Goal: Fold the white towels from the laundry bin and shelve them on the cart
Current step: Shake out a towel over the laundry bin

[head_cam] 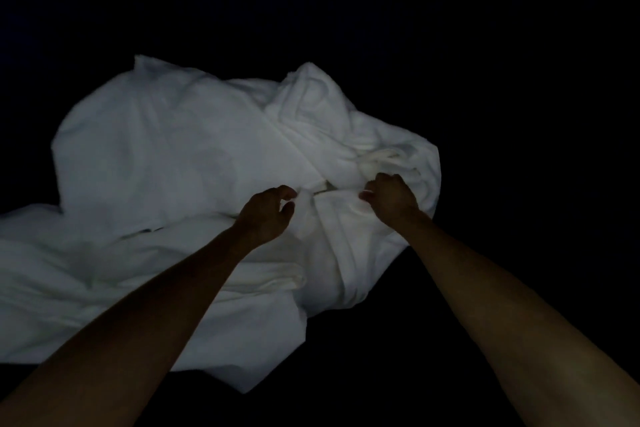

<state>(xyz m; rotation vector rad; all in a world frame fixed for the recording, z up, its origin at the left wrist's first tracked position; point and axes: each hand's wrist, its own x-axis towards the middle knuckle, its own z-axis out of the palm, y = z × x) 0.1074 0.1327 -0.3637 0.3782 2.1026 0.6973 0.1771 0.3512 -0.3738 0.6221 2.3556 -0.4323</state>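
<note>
A heap of crumpled white towels [180, 163] fills the middle and left of the head view. It is the only lit thing in a very dark scene. My left hand [268, 215] pinches the top edge of one white towel [346, 246] near the heap's middle. My right hand [391, 199] grips the same edge a little to the right, fingers curled round the cloth. That towel hangs down between my two forearms. Neither the laundry bin nor the cart can be made out in the dark.
Everything around the towels is black, so no edges, furniture or floor can be told apart. More white cloth [52, 288] spreads out to the lower left under my left forearm.
</note>
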